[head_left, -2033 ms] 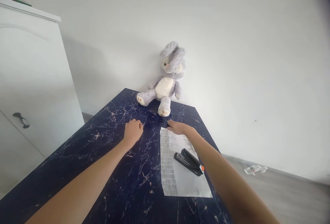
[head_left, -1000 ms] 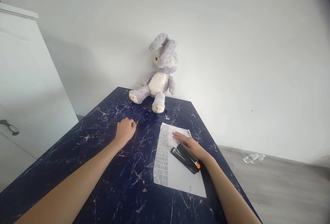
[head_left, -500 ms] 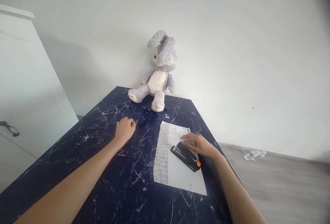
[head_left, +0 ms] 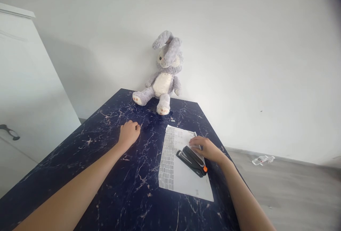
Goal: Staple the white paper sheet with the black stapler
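My left hand (head_left: pixel 129 133) rests on the dark blue marbled table (head_left: pixel 144 202) with its fingers curled in and nothing visible inside. A black stapler (head_left: pixel 192 161) with an orange end lies slantwise on a sheet of paper (head_left: pixel 183 187), its two arms spread apart. Just beyond the stapler, my right hand (head_left: pixel 204 148) hovers over or touches the paper's right edge. Its fingers are bent loosely and apart, holding nothing I can see. The thumb comes close to the stapler; whether they touch I cannot tell. Rows of grey print run along the paper's left side.
A grey plush rabbit (head_left: pixel 163 82) sits at the table's far end against the wall. Near its foot lies a small pale piece (head_left: pixel 173 120). A white cabinet (head_left: pixel 34 92) stands at left. On the floor at right is a clear plastic bottle (head_left: pixel 262 160).
My right hand's fingers have drawn back slightly to the right across the paper. My left hand, the stapler and the paper have stayed in place.
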The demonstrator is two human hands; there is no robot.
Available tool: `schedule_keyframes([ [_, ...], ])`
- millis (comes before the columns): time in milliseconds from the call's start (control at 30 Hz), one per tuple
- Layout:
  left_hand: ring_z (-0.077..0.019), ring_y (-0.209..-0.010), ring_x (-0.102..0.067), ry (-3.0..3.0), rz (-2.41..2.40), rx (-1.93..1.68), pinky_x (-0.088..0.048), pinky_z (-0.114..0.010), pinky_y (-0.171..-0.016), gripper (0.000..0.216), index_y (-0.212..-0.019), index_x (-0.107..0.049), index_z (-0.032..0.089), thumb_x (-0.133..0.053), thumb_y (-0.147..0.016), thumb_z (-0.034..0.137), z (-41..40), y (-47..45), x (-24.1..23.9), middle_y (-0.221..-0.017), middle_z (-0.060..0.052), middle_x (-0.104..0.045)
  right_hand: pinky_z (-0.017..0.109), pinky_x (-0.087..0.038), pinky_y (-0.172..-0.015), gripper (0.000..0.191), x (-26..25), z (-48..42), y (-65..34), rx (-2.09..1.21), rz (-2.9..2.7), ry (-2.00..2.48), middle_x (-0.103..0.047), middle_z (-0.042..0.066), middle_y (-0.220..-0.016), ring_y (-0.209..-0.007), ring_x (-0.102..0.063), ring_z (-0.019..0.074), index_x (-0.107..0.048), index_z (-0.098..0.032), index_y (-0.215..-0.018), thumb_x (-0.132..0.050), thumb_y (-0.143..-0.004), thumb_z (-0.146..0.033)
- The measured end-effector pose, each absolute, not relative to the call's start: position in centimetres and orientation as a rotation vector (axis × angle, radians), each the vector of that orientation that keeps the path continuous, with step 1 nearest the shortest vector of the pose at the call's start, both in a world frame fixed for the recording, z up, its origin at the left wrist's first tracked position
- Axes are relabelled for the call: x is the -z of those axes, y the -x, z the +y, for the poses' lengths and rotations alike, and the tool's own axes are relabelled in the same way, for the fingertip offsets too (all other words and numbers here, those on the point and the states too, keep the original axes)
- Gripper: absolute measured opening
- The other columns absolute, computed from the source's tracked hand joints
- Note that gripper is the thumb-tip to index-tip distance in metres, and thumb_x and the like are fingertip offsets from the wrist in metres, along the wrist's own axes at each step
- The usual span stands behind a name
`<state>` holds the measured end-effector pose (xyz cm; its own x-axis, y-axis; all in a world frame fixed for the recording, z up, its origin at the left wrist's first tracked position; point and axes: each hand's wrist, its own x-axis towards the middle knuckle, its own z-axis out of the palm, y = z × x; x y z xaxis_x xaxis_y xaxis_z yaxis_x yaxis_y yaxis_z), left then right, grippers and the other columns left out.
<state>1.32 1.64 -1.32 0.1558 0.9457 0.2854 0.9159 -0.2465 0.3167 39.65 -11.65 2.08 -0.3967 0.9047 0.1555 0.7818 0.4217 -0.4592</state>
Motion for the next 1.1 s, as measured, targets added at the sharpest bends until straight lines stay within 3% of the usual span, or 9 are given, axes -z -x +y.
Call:
schedule_keyframes([
  [300, -0.0282, -0.093, -0.062, -2.353, 1.897, -0.665, -0.044, -0.041, -0.084, 0.037, -0.078, -0.067, 0.018, -0.038, -0.098, 0.032, 1.9, -1.2, 1.8, -0.091, -0.011, -0.064, 0.040, -0.055, -0.092, 0.024, -1.5, -11.5, -40.3, -0.365, -2.300, 1.495, -0.073, 0.007, -0.109, -0.100, -0.067, 0.0241, -0.074, -0.024, -0.099, -0.053, -0.097, -0.035],
  [433, -0.0282, -0.093, -0.062, -2.353, 1.899, -0.657, -0.044, -0.041, -0.083, 0.037, -0.079, -0.067, 0.019, -0.039, -0.098, 0.032, 1.9, -1.2, 1.8, -0.092, -0.011, -0.064, 0.045, -0.054, -0.098, 0.029, -1.3, -11.3, -39.8, -0.316, -2.282, 1.530, -0.071, 0.010, -0.116, -0.108, -0.065, 0.0270, -0.074, -0.024, -0.107, -0.050, -0.099, -0.040],
  [533, -0.0282, -0.093, -0.063, -2.350, 1.903, -0.656, -0.044, -0.041, -0.084, 0.037, -0.080, -0.068, 0.018, -0.039, -0.098, 0.032, 1.9, -1.2, 1.7, -0.092, -0.011, -0.064, 0.052, -0.044, -0.111, 0.039, -0.8, -11.0, -39.1, -0.254, -2.261, 1.583, -0.062, 0.010, -0.137, -0.127, -0.057, 0.0299, -0.068, -0.025, -0.125, -0.049, -0.100, -0.047],
  [633, -0.0280, -0.093, -0.063, -2.351, 1.904, -0.653, -0.044, -0.040, -0.084, 0.037, -0.081, -0.069, 0.018, -0.039, -0.098, 0.031, 1.8, -1.3, 1.6, -0.092, -0.011, -0.064, 0.050, -0.031, -0.122, 0.053, -0.2, -10.9, -38.4, -0.327, -2.337, 1.617, -0.036, 0.006, -0.162, -0.148, -0.036, 0.0279, -0.047, -0.028, -0.150, -0.038, -0.104, -0.052],
  [700, -0.0278, -0.094, -0.063, -2.351, 1.901, -0.652, -0.044, -0.040, -0.084, 0.037, -0.081, -0.069, 0.018, -0.038, -0.098, 0.031, 1.7, -1.3, 1.5, -0.092, -0.011, -0.064, 0.050, -0.019, -0.126, 0.057, 0.2, -10.8, -38.0, -0.398, -2.433, 1.627, -0.019, 0.002, -0.168, -0.154, -0.020, 0.0261, -0.031, -0.031, -0.159, -0.028, -0.106, -0.052],
  [800, -0.0277, -0.094, -0.063, -2.331, 1.903, -0.644, -0.044, -0.040, -0.086, 0.038, -0.080, -0.069, 0.018, -0.038, -0.098, 0.031, 1.6, -1.4, 1.4, -0.092, -0.012, -0.064, 0.054, -0.005, -0.127, 0.057, 1.1, -10.5, -37.5, -0.390, -2.505, 1.694, -0.006, -0.003, -0.169, -0.156, -0.005, 0.0257, -0.016, -0.037, -0.162, -0.020, -0.107, -0.053],
  [933, -0.0280, -0.094, -0.063, -2.322, 1.901, -0.653, -0.044, -0.041, -0.085, 0.038, -0.079, -0.069, 0.018, -0.038, -0.097, 0.030, 1.7, -1.3, 1.3, -0.092, -0.011, -0.064, 0.056, -0.005, -0.126, 0.058, 2.3, -9.7, -37.1, -0.283, -2.524, 1.786, -0.003, -0.004, -0.169, -0.156, -0.003, 0.0252, -0.010, -0.039, -0.162, -0.018, -0.107, -0.056],
  [1100, -0.0276, -0.094, -0.063, -2.317, 1.895, -0.650, -0.044, -0.041, -0.086, 0.038, -0.079, -0.069, 0.018, -0.038, -0.098, 0.031, 1.8, -1.3, 1.5, -0.091, -0.011, -0.064, 0.064, 0.000, -0.123, 0.058, 2.8, -8.9, -36.5, -0.085, -2.561, 1.898, -0.012, 0.000, -0.168, -0.156, -0.010, 0.0288, -0.012, -0.037, -0.162, -0.020, -0.107, -0.054],
])
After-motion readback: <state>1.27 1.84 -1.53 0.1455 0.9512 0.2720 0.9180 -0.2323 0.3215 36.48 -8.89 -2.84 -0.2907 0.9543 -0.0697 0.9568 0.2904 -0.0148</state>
